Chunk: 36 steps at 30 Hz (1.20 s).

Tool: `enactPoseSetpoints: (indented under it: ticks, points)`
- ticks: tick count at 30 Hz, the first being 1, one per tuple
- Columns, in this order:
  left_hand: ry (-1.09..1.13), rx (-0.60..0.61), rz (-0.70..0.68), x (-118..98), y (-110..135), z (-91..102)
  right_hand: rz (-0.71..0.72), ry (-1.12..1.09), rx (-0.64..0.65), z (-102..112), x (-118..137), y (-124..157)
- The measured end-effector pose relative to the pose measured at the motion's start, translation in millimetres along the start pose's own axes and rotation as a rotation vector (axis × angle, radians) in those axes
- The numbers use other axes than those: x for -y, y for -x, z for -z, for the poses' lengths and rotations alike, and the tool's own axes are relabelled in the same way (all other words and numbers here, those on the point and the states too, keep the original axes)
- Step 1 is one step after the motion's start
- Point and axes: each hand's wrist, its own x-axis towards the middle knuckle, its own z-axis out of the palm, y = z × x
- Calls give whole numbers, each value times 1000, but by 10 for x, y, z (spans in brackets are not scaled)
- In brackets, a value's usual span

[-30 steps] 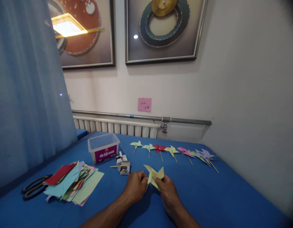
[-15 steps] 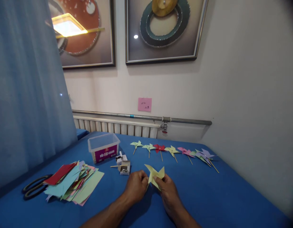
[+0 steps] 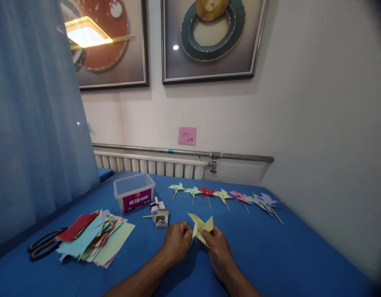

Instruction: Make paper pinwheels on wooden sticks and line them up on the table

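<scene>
one pale yellow pinwheel [image 3: 201, 227] is resting in our grasp above the blue bench [image 3: 264, 255], our left hand [image 3: 175, 242] gripping its left edge, our right hand [image 3: 219, 249] pinching near its middle. leftward, black scissor handles [image 3: 38, 252] are poking out from coloured papers [image 3: 82, 242]. beyond, small boxes [image 3: 161, 225] are sitting near a clear tub [image 3: 136, 201], and stick-mounted pinwheels [image 3: 205, 192] are lying in a row.

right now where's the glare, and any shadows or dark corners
Head view: a lamp-like reflection glares on the left framed picture, a small white spot on the right framed picture; head view: a shadow darkens the blue surface between the left hand and right hand; head view: the upper right corner fades to black.
</scene>
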Motion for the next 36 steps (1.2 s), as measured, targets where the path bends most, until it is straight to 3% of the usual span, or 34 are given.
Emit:
enactPoseSetpoints:
  ticks: [11,19,25,30,36]
  points:
    - [7,1,-4,-48,12,17,-4,-11,20,4,1,-6]
    - [94,-3,25,54,-40,-62,-37,-12,16,7,22,22]
    - [245,142,65,132,-86,-20,-22,-6,-62,59,84,-42]
    - [61,100,-40,88,-62,121,56,14,-170,155,193,-127]
    - [-131,83,-125,56,3,87,82,28,-150,197,179,-138]
